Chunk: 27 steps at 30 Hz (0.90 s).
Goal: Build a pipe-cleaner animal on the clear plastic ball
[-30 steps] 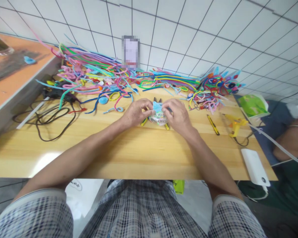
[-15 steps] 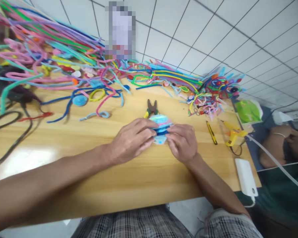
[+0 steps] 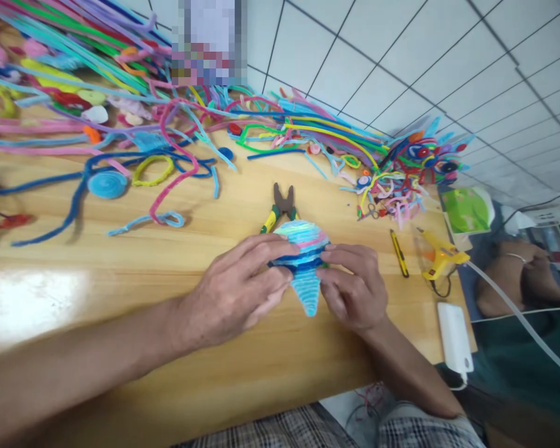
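Item: coiled ornament, pale blue with pink and dark blue bands, wound from fuzzy wire, pointed end toward you. Location: centre of the wooden table, pinched between your two hands.

Your left hand: at the ornament's 9 o'clock, fingers closed against its side.

Your right hand: at its 3 o'clock, fingers curled onto the other side.

Pliers: at 12 o'clock, just behind the ornament, possibly touching; the view does not settle it.

Yellow knife and glue gun: at 3 o'clock, apart from the right hand.

Heap of coloured wires: 10 to 1 o'clock, along the tiled wall.
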Each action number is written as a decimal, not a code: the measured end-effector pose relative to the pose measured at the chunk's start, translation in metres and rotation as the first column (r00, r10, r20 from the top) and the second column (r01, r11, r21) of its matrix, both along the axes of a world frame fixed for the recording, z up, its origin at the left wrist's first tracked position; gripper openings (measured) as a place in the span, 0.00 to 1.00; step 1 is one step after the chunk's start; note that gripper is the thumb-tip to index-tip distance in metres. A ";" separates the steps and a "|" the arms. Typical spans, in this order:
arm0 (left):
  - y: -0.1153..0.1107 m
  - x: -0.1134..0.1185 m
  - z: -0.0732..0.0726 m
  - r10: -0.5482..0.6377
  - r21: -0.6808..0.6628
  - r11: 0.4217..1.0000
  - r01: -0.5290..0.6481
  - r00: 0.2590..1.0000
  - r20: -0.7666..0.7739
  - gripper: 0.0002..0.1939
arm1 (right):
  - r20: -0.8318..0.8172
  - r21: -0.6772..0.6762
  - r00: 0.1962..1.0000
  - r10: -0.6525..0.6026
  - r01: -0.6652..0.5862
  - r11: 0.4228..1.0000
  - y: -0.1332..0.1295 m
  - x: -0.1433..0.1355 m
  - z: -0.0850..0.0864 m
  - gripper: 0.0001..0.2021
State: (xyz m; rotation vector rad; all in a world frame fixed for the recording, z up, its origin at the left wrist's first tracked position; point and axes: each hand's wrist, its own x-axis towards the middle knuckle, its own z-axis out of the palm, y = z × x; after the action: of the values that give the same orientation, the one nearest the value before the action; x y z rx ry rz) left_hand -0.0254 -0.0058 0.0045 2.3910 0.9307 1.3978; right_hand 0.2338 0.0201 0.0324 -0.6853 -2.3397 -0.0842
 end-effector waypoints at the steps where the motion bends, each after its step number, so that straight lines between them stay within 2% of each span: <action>1: 0.000 0.000 0.000 0.005 -0.005 1.000 -0.005 1.000 0.006 0.07 | 0.010 -0.006 1.000 -0.007 0.007 1.000 0.000 0.000 0.001 0.11; 17: 0.003 0.002 0.003 0.017 -0.117 0.993 -0.008 0.997 0.076 0.07 | 0.022 -0.087 0.997 -0.076 0.078 0.993 -0.003 -0.007 0.009 0.15; 27: 0.013 0.003 0.001 0.039 -0.190 0.982 -0.007 0.986 0.162 0.07 | -0.005 -0.081 0.995 -0.098 0.097 0.992 0.007 -0.016 0.009 0.11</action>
State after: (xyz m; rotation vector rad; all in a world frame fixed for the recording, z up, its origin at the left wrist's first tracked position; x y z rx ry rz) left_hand -0.0227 0.0075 0.0052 2.0984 1.0012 1.4214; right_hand 0.2179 0.0268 0.0418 -0.8378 -2.3106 -0.0301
